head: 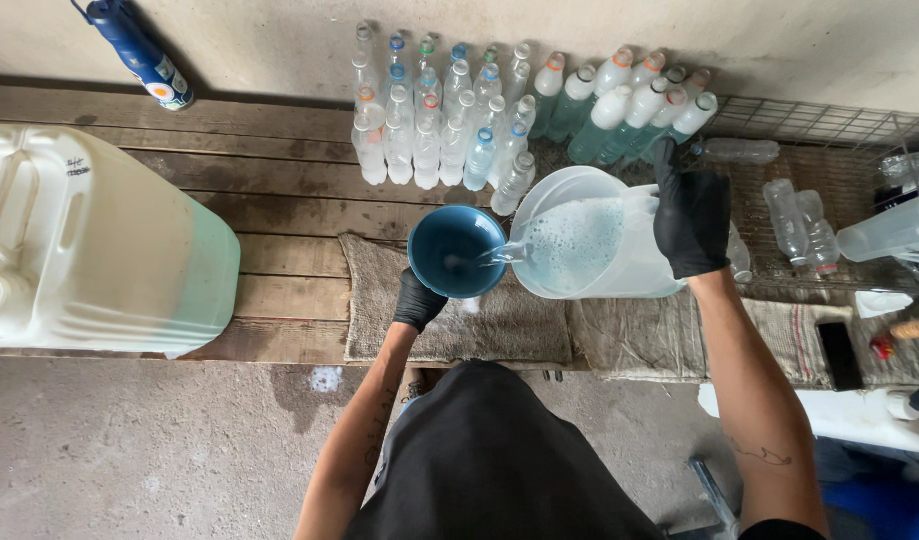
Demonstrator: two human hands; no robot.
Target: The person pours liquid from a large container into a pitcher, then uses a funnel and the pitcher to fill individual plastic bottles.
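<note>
Rough wooden bench point(279, 180) against a pale wall, grey cloth point(449, 325) spread over the middle. Right hand point(691, 222), black-gloved, wrapped tight round the handle side of a clear plastic jug point(589, 245), fingers up top by the rim, jug body off to the left of them. Jug tipped over, foamy bluish liquid inside, thin stream running off its lip into a blue funnel point(456, 251). Left hand point(418, 300), also gloved, closed underneath that funnel; whatever sat below was hidden, so couldn't tell what exactly the fingers gripped. Funnel right above and touching the glove, just beside the jug's spout. Behind: a crowd of small plastic bottles point(449, 130) with coloured caps, some filled pale blue. Far left, big white jerrycan point(89, 245) lying on its side. Wire rack point(829, 125) off right with a few empties.
</note>
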